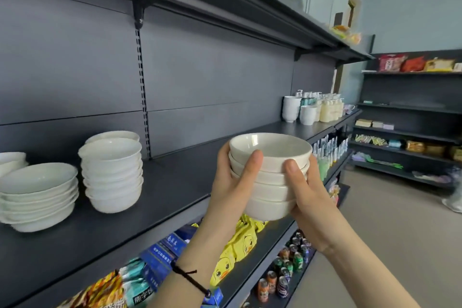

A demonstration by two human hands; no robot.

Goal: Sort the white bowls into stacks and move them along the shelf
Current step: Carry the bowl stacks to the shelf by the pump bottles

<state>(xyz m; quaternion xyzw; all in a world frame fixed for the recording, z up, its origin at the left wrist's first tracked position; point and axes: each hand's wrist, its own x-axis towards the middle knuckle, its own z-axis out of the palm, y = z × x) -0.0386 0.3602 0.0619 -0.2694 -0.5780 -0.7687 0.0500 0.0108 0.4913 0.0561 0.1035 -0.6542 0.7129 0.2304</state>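
Four small white bowls, nested into one held stack (271, 182), sit at the centre of the frame, lifted clear of the dark shelf (175, 182) and hanging over its front edge. Both hands grip it. The left hand (231, 182) wraps the stack's left side, its thumb laid up across the front of the upper bowls. The right hand (310, 197) clasps the right side, its thumb pressed against the second bowl's rim. A black cord bracelet (190, 276) circles the left wrist.

More white bowls stand on the shelf at the left of the frame, well apart from the held stack. A tall stack of deep bowls (112, 177) stands near the slotted upright rail (142, 97), with a second deep-bowl stack (112, 135) just behind it, mostly hidden. To the lower left, a stack of wide shallow bowls (37, 197) sits nearer the shelf front. A further bowl stack (11, 161) is cut off by the frame's left edge.

Far along the same shelf, right of centre, stand white cups (291, 109) and pump bottles (330, 111). On the shelf below, at the bottom of the frame, lie blue boxes (162, 257), yellow duck packets (240, 250) and drink cans (287, 270).
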